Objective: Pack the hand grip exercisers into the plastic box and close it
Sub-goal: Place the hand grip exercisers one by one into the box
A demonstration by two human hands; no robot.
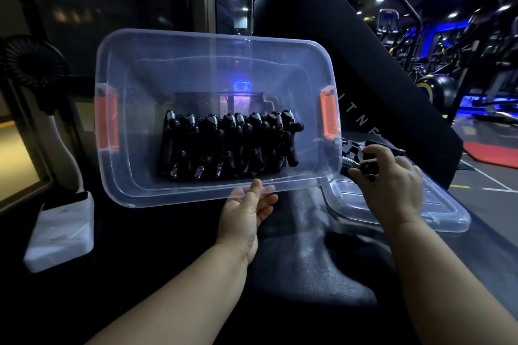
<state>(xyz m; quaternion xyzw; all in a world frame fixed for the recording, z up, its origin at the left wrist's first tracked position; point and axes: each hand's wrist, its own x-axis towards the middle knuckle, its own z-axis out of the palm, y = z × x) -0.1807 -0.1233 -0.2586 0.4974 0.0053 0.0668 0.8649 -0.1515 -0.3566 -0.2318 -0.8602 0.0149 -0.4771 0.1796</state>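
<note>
A clear plastic box with orange latches sits open in the middle. Several black hand grip exercisers with steel springs lie packed in rows on its floor. My left hand holds the box's near rim, thumb up against the edge and fingers under it. To the right of the box, my right hand grips one black exerciser by its spring end. More loose exercisers lie just behind it. The clear lid lies flat under my right hand.
A black fan on a white stand sits at the left, with a white box in front of it. A tall black padded panel rises behind the box. Gym machines fill the far right under blue light.
</note>
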